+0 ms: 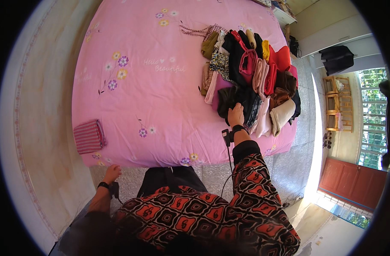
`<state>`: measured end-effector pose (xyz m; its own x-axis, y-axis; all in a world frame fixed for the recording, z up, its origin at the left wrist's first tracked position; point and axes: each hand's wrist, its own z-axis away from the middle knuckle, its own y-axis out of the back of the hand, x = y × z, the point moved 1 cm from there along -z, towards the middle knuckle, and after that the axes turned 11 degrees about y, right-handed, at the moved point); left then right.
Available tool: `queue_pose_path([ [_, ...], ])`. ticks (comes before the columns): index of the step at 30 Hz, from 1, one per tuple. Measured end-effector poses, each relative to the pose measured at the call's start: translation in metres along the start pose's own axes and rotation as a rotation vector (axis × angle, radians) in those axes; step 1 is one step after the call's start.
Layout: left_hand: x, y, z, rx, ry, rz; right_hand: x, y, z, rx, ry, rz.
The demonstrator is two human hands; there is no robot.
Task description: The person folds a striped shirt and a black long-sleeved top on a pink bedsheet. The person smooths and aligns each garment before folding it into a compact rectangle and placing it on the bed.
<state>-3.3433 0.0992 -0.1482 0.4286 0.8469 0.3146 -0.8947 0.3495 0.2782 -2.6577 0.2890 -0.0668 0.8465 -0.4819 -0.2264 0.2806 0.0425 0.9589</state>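
My right hand [236, 115] rests on the near side of a black folded garment [226, 98] in a packed group of folded clothes on the pink floral bedsheet [169, 89]. Whether its fingers grip the cloth cannot be told. Beside it lie a dark grey garment [254, 108], a pale pink one [262, 119] and a cream one [282, 116]. Red, brown, yellow and olive clothes lie farther back. My left hand [113, 173] hangs just off the bed's near left edge, fingers slightly bent and apart, holding nothing. A red-and-grey striped folded cloth [89, 137] lies on the bed above it.
A marbled wall [38, 105] runs along the left side. Grey speckled floor [283, 172] shows at the bed's near and right sides. Farther right are wooden chairs [332, 104], a hanging black garment [337, 60] and a reddish door [351, 179]. A cable hangs from my right wrist.
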Motion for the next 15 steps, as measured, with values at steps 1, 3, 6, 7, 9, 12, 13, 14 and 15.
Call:
queue_pose_path([
  [1, -0.001, 0.003, 0.000, -0.007, -0.014, -0.014, 0.002, 0.002, 0.001, 0.098, -0.013, -0.042],
  [3, 0.000, 0.004, -0.002, -0.013, 0.024, -0.024, 0.007, 0.004, 0.001, 0.244, -0.093, -0.111],
  [6, 0.009, 0.000, -0.002, 0.007, -0.007, -0.153, 0.013, 0.005, -0.004, 0.348, -0.190, -0.076],
  [7, 0.013, -0.003, -0.001, -0.028, -0.070, -0.108, 0.016, 0.006, -0.005, 0.353, -0.255, -0.064],
  [9, 0.024, -0.011, 0.003, -0.057, -0.003, -0.003, 0.021, 0.009, -0.007, 0.431, -0.256, -0.104],
  [12, 0.043, -0.026, 0.015, -0.068, -0.083, 0.007, 0.031, 0.018, -0.011, 0.465, -0.274, -0.088],
  [13, 0.048, -0.031, 0.018, -0.051, -0.079, -0.023, 0.036, 0.022, -0.012, 0.400, -0.248, -0.032],
  [14, 0.053, -0.035, 0.021, -0.053, -0.084, -0.019, 0.042, 0.027, -0.013, 0.324, -0.240, 0.008],
  [15, 0.057, -0.039, 0.023, -0.055, -0.091, -0.014, 0.048, 0.031, -0.015, 0.252, -0.242, 0.048],
])
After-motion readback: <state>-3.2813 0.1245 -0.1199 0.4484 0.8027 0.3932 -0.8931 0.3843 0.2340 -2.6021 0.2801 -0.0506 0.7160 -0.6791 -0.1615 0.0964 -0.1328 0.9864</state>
